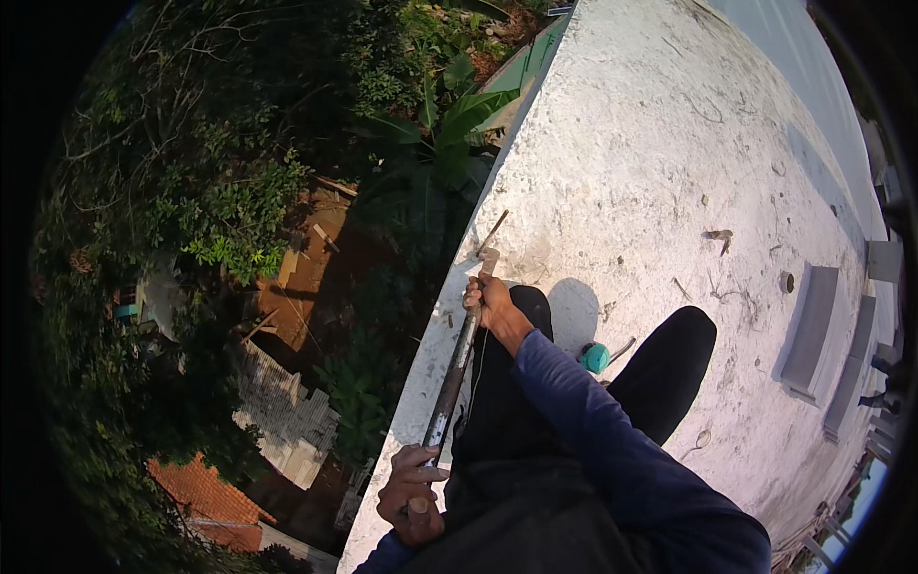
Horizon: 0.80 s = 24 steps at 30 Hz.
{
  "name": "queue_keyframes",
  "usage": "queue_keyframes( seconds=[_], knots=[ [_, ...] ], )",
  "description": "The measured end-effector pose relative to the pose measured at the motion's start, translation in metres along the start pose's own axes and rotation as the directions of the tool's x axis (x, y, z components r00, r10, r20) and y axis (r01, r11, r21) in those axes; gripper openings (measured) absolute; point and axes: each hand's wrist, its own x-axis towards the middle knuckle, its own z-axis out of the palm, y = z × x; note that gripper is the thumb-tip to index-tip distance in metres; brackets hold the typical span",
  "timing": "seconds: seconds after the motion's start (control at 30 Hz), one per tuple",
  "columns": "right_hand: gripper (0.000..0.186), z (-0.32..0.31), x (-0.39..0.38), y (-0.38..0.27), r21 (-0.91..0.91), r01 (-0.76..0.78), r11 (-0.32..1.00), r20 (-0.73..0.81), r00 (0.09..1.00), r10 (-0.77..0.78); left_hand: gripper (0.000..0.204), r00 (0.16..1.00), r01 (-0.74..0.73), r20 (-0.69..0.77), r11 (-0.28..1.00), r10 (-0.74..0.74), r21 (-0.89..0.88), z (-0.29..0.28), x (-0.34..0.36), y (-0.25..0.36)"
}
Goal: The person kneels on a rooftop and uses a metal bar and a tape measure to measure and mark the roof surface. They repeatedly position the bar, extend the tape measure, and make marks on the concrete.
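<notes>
My right hand (492,304) grips the upper part of a long worn metal pipe (457,368) along the edge of a white roof slab (612,143). Lower down, my left hand (413,493) has its fingers wrapped round the same pipe. At the pipe's upper end are a short bent metal piece (488,258) and a thin rod (496,226), close to the slab's edge; how they join is unclear. A thin line hangs beside the pipe. A teal round object (595,358) with a short bar lies by my bent dark-clothed legs (669,354).
The roof edge drops away on the left to trees (220,201), tin roofing (282,402) and orange tiles (206,497) far below. Grey blocks (811,330) and scattered debris lie on the right. At the far right rim are dark shapes like another person's legs (875,383).
</notes>
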Motion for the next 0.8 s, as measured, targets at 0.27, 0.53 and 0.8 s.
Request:
queue_keyframes(
  seconds=[0.27, 0.53, 0.8],
  knots=[
    [0.019, 0.007, 0.012, -0.006, -0.077, 0.001, 0.997, 0.036, 0.999, 0.002, 0.044, 0.996, -0.074, 0.048, 0.997, 0.074, -0.014, 0.004, 0.021, -0.001],
    [0.02, 0.007, 0.014, -0.009, -0.075, 0.048, 0.996, -0.009, 0.999, -0.048, 0.043, 0.993, -0.093, 0.072, 0.993, 0.098, -0.071, 0.007, 0.025, -0.003],
    [0.016, 0.008, -0.006, -0.013, 0.035, 0.163, 0.986, -0.243, 0.958, -0.15, 0.036, 0.993, -0.113, -0.046, 0.991, 0.11, -0.068, 0.004, 0.032, -0.006]
  ],
)
